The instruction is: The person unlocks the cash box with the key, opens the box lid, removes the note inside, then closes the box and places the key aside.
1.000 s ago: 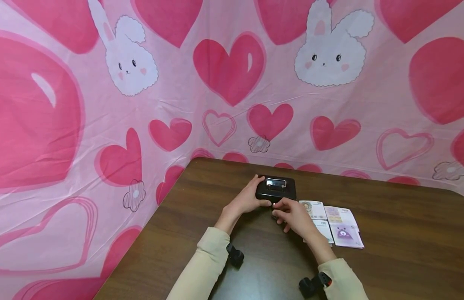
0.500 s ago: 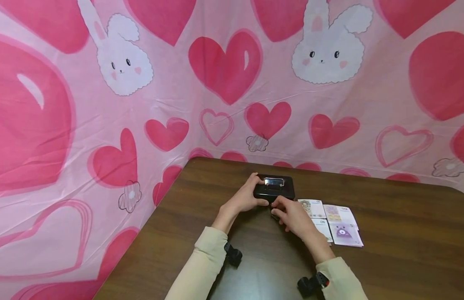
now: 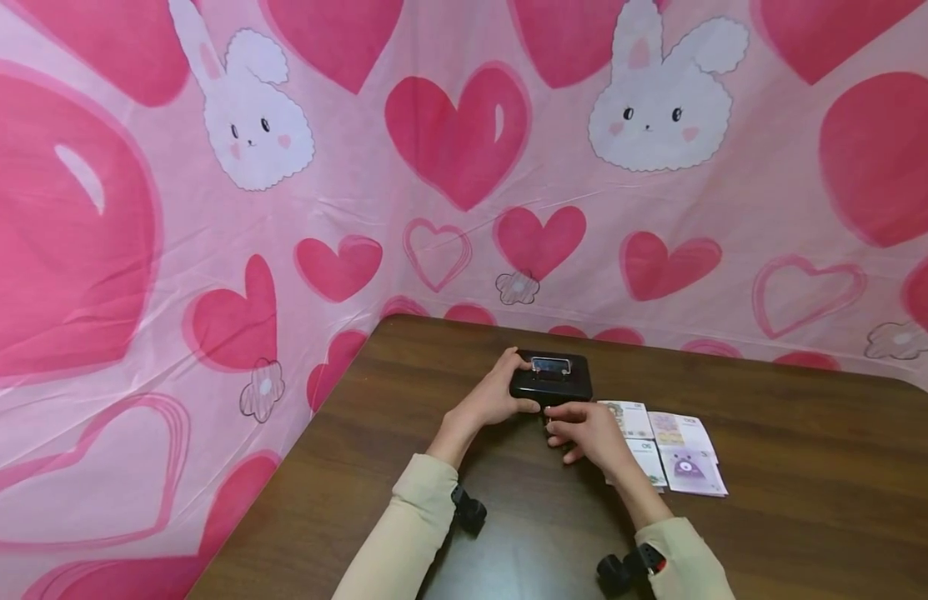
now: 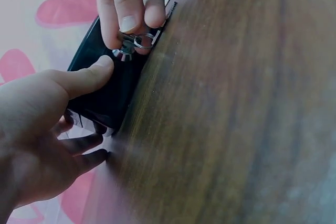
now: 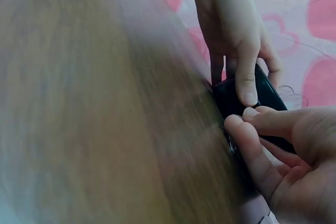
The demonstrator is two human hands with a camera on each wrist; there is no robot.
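A black cash box with a silver handle on its lid stands on the table, lid down. My left hand holds its left side, the thumb pressing the front face and the other fingers round the side. At the front lock, my right hand pinches a key between thumb and forefinger. A metal ring hangs from the key, with something thin and dark attached. The fingers cover most of the key, and its blade is out of sight.
Play banknotes lie in small piles right of the box, a purple one and a pale one among them. My right forearm partly covers them. Behind the brown wooden table hangs a pink heart-patterned cloth.
My right hand has turned slightly at the lock, its back now flatter and its fingers pointing more to the left. The left hand and the box keep their places.
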